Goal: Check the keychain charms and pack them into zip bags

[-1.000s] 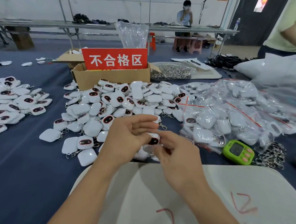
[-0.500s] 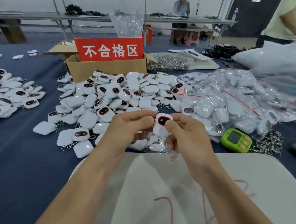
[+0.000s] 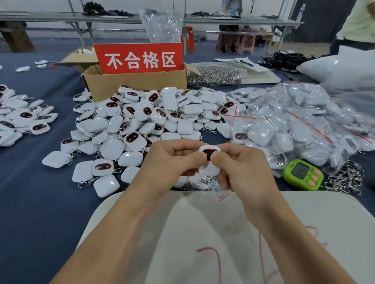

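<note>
A white keychain charm point(image 3: 210, 153) with a dark oval face ringed in red is held upright between both hands. My left hand point(image 3: 170, 160) pinches its left side and my right hand point(image 3: 244, 169) pinches its right side. Both thumbs press on its front. A clear zip bag point(image 3: 221, 193) with a red strip hangs under my right hand, with a few charms lying below it. Behind lies a big heap of loose charms point(image 3: 144, 117). A pile of bagged charms point(image 3: 293, 124) fills the right side.
A cardboard box point(image 3: 133, 83) with a red sign stands behind the heap. More charms point(image 3: 12, 118) lie at left. A green timer point(image 3: 303, 174) and loose metal clasps point(image 3: 344, 180) sit at right. A white board point(image 3: 198, 241) lies under my forearms. People are in the background.
Both hands rose off the table with the charm and turned it upright, its dark face toward me; now the thumbs cover more of its front.
</note>
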Tool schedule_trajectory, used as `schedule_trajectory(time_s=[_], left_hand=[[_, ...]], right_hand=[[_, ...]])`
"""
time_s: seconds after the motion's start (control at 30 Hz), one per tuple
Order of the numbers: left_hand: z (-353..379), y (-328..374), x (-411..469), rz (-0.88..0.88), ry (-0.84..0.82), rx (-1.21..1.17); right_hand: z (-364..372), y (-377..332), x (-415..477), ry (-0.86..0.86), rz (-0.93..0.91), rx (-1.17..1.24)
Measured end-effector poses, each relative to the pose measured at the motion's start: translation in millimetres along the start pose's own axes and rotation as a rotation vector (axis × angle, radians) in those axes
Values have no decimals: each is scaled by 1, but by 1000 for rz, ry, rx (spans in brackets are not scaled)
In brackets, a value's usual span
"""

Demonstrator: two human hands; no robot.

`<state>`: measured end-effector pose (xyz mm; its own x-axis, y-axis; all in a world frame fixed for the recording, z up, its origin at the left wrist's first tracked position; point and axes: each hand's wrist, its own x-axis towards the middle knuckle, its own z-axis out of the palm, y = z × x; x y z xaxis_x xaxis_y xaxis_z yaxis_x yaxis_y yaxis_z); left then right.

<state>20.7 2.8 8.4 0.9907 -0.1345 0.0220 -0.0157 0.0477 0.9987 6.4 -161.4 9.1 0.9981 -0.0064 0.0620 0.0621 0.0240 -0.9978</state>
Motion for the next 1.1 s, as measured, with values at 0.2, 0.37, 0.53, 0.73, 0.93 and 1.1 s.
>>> schedule_trajectory(time_s=[0.2, 0.37, 0.53, 0.73, 0.93, 1.1], left_hand=[[4, 0, -1, 63, 114, 26], [10, -1, -2, -20, 156, -16], [7, 0, 1, -75, 136, -98], [5, -1, 3, -53, 71, -75], [7, 0, 2, -39, 57, -86], [9, 1, 1, 39, 158, -69]], right_hand=[[3, 1, -4, -84, -38, -80], [4, 4, -3, -91, 31, -120], [4, 5, -2, -54, 45, -100], [0, 3, -2, -48, 40, -43], [-4, -2, -4, -37, 54, 11], [-1, -1, -4, 3, 20, -70]])
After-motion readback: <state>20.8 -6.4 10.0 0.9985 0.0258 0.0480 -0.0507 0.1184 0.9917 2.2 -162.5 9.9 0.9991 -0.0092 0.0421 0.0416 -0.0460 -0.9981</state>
